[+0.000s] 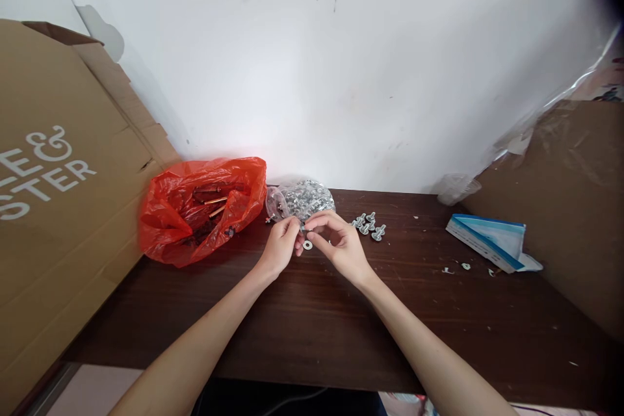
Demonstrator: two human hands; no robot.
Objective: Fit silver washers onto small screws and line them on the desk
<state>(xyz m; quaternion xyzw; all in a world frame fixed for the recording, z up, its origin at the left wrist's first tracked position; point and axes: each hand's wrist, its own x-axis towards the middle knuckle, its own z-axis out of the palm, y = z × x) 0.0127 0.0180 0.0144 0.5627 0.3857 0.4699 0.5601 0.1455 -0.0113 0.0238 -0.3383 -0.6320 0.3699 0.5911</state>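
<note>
Over the middle of the table, my left hand is closed in a pinch on a small metal piece that looks like a bolt. From the other side my right hand brings its thumb and fingertips together at the same piece; the fingers partly hide it. A flat round washer shows just below the fingertips. Behind the hands lies a clear plastic bag full of shiny metal hardware. Several bolts with washers on them form a group on the table to the right of my right hand.
A red plastic bag holding long metal parts sits at the left against a large cardboard box. At the right are a blue-and-white packet, a crumpled clear plastic cup and another box. A white wall rises behind the dark table.
</note>
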